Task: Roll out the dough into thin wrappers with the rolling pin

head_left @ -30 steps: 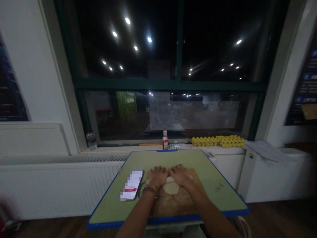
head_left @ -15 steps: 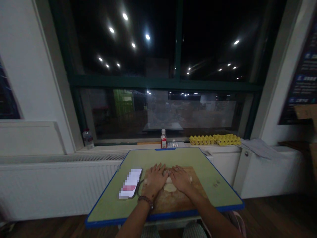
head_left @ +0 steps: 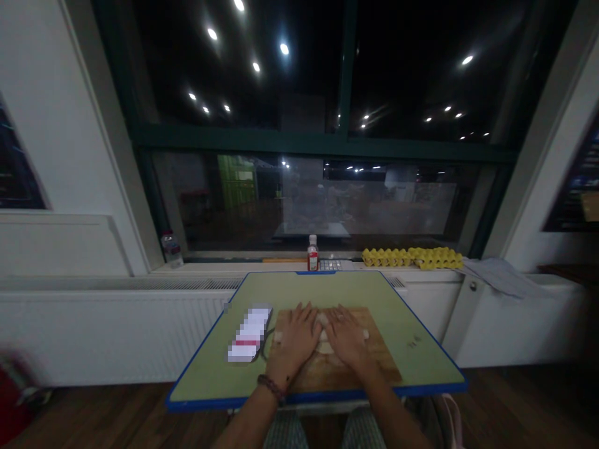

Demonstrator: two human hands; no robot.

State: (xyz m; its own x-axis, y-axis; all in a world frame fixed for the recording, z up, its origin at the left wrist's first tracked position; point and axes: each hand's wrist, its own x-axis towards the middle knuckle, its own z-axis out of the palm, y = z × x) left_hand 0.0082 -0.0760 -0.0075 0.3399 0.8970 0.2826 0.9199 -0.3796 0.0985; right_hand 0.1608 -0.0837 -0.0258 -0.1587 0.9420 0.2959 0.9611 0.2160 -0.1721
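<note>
A pale rolling pin [head_left: 365,334] lies crosswise on a wooden board [head_left: 381,358], its ends showing outside my two hands. My left hand [head_left: 299,333] rests palm down over the pin's left part, fingers stretched out and spread. Over the right part, my right hand [head_left: 346,337] lies the same way, with a ring on one finger. Both hands press flat on the pin without wrapping round it. Under the pin, between my hands, shows a flat piece of pale dough [head_left: 326,348]; the hands hide part of it.
The board is on a green folding table [head_left: 224,383] with a blue edge. A phone [head_left: 250,333] with a cable lies left of the board. Small bits [head_left: 414,341] lie at right. Behind, the sill holds a bottle [head_left: 312,254] and yellow egg trays [head_left: 412,257].
The rolling pin and both hands have shifted slightly toward me over the dough, the hands still flat. The camera view has tilted a little, so the table sits slightly higher.
</note>
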